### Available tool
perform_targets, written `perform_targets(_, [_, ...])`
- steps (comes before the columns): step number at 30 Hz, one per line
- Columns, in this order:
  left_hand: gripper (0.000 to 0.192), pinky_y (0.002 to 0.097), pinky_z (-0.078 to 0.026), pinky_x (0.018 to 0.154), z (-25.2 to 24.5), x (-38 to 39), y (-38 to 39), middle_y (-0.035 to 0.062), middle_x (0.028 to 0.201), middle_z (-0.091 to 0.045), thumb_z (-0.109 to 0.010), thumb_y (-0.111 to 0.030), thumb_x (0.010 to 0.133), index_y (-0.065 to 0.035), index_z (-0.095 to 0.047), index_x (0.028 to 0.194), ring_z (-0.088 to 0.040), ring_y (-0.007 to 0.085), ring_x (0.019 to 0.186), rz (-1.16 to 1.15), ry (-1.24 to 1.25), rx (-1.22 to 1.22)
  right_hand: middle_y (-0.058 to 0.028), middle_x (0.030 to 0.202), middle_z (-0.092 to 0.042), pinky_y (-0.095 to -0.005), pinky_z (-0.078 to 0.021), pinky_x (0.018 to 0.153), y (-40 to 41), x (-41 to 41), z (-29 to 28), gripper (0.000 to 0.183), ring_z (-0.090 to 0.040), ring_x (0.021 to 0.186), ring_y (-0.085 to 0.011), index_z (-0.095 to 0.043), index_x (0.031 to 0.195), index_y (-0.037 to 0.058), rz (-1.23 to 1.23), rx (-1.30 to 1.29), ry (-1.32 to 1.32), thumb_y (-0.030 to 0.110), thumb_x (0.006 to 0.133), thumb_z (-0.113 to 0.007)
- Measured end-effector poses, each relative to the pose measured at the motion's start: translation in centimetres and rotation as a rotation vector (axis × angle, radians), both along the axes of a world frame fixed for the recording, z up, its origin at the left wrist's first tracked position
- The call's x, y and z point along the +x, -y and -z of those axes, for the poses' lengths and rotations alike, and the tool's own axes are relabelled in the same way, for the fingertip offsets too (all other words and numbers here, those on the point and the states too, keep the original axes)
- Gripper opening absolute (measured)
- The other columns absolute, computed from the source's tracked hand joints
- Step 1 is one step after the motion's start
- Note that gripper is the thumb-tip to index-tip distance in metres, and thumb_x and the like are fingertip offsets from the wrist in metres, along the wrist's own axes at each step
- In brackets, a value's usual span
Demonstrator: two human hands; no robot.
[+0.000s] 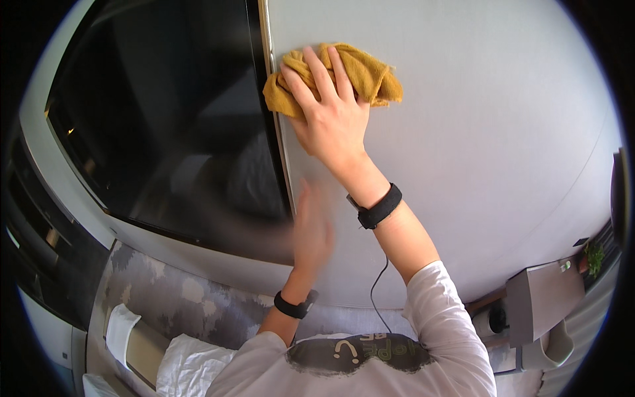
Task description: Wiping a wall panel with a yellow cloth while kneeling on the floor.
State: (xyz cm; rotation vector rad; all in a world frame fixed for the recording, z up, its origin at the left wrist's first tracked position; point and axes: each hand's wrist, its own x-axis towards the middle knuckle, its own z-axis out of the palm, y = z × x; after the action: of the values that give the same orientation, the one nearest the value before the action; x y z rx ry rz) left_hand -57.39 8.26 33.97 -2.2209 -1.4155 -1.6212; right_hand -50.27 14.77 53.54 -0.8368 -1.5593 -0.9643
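My right hand [333, 111] lies with spread fingers over a bunched mustard-yellow cloth [369, 74], holding it against a pale grey wall [471, 124]. The cloth's left end overlaps the gold-coloured metal trim [268, 34] of a large, dark, glossy panel [173, 109]. Lower down, my left hand [312, 231] is raised near the panel's lower right corner, blurred by motion. Nothing shows in it, and its fingers point upward. Whether it touches the wall cannot be told. Reflections of the room appear in the dark panel.
A patterned grey carpet [198, 293] lies below. White bedding [191, 364] and a bench with a white cloth [123, 332] stand at lower left. At right are a desk [540, 297], a chair [550, 347] and a green plant [594, 258]. A thin black cable [375, 293] hangs beside my right arm.
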Motion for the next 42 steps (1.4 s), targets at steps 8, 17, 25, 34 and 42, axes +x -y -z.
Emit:
perform_targets(8, [0.068, 0.045, -0.032, 0.11, -0.6, 2.1, 0.4, 0.0225, 0.152, -0.025, -0.056, -0.002, 0.084, -0.0034, -0.031, 0.147, -0.03, 0.0402, 0.138, 0.029, -0.088, -0.023, -0.0045, 0.136, -0.052, -0.0416, -0.048, 0.084, -0.2, 0.5, -2.3, 0.047, -0.047, 0.13, -0.0257, -0.062, 0.115, 0.0232, -0.077, 0.051, -0.016, 0.023, 0.069, -0.075])
perform_targets(17, [0.066, 0.0476, -0.033, 0.108, -0.5, 2.5, 0.7, 0.0247, 0.152, -0.024, -0.056, 0.0, 0.082, -0.0007, -0.034, 0.145, -0.03, 0.0432, 0.137, 0.005, -0.063, -0.023, -0.0042, 0.136, -0.052, -0.0419, -0.0475, 0.095, 1.6, 8.6, -3.0, 0.064, -0.046, 0.129, -0.0307, -0.062, 0.12, 0.0245, -0.08, 0.056, -0.248, 0.015, 0.059, -0.081])
perform_targets(25, [0.068, 0.0507, -0.03, 0.109, -0.9, 6.1, 1.0, 0.025, 0.154, -0.015, -0.057, -0.001, 0.082, -0.0014, -0.032, 0.146, -0.022, 0.0448, 0.14, -0.005, -0.118, 0.019, -0.0106, 0.136, -0.051, -0.044, -0.0376, 0.106, 3.8, 22.3, -1.9, 0.052, -0.044, 0.128, -0.0332, -0.062, 0.122, 0.0152, 0.026, 0.157, -0.471, 0.009, 0.071, -0.069])
perform_targets(34, [0.077, 0.0528, -0.022, 0.112, -0.3, 9.5, 0.8, 0.0274, 0.155, -0.007, -0.058, -0.005, 0.082, -0.0036, -0.022, 0.15, -0.014, 0.0467, 0.142, -0.157, -0.093, 0.073, -0.0098, 0.14, -0.044, -0.0382, -0.0391, 0.104, 7.2, 36.1, 4.7, 0.047, -0.045, 0.127, -0.0266, -0.051, 0.134, 0.011, -0.056, 0.088, -0.954, 0.01, 0.088, -0.06])
perform_targets(42, [0.077, 0.0497, -0.026, 0.112, 0.5, 9.8, 1.3, 0.0243, 0.156, -0.008, -0.055, -0.001, 0.081, -0.005, -0.023, 0.15, -0.016, 0.0433, 0.143, -0.201, -0.058, 0.005, -0.0117, 0.137, -0.044, -0.0368, -0.0396, 0.101, 6.7, 44.2, 12.9, 0.045, -0.046, 0.125, -0.0257, -0.052, 0.132, 0.0063, 0.126, 0.162, -1.148, 0.021, 0.09, -0.061])
